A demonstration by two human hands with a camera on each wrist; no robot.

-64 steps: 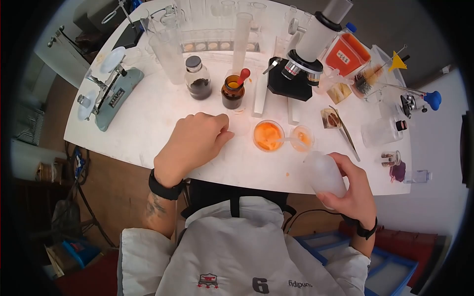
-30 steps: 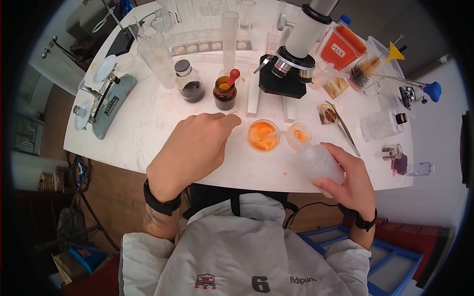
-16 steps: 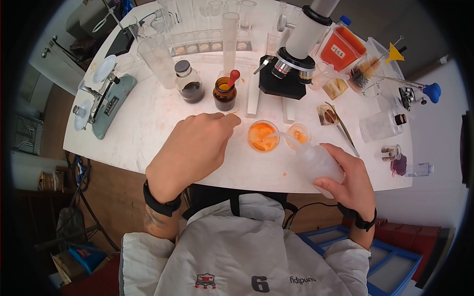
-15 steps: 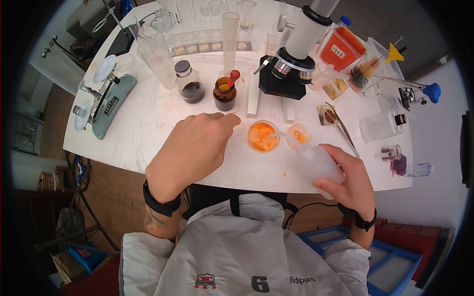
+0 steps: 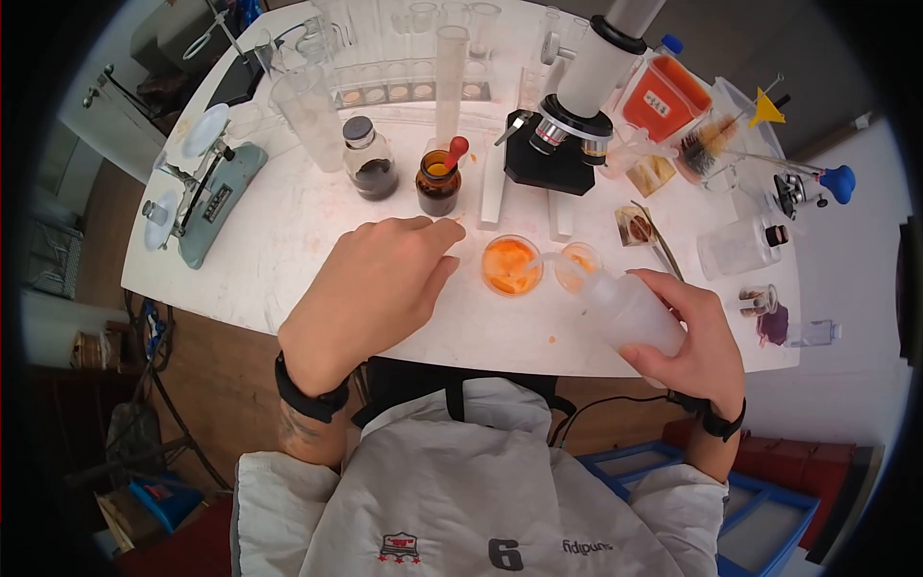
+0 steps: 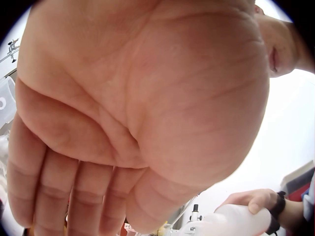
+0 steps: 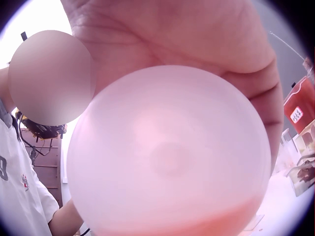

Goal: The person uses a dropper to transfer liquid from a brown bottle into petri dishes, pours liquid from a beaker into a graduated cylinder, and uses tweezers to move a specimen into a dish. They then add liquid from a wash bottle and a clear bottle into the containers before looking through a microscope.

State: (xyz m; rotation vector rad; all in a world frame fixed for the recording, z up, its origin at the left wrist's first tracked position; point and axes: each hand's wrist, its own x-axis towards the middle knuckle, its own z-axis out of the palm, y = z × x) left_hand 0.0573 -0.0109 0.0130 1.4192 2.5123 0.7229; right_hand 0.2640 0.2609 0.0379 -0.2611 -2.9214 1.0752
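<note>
My right hand (image 5: 700, 338) grips a translucent white wash bottle (image 5: 636, 315), tilted with its curved spout pointing left at a round dish (image 5: 511, 294) of orange pieces in liquid. The spout tip overlaps the dish's right edge in the head view. In the right wrist view the bottle's base (image 7: 170, 152) faces the camera, with fingers wrapped behind it. My left hand (image 5: 375, 279) holds nothing, palm down left of the dish; the left wrist view shows its fingers (image 6: 54, 191) loosely extended. A second, smaller dish (image 5: 598, 254) with orange matter lies under the spout.
Behind the dishes stand a microscope (image 5: 562, 144), a brown bottle (image 5: 438, 197) with a red-bulbed dropper (image 5: 457, 150), and a stoppered jar (image 5: 373, 178) of dark contents. A balance (image 5: 219, 207) is at left. Tweezers (image 5: 661, 240) and a clear bottle (image 5: 735, 252) lie at right.
Over two seconds the wash bottle's spout moved to the orange dish's edge, then my right hand shifted slightly right with the bottle. My left hand moved slightly and its thumb now shows more.
</note>
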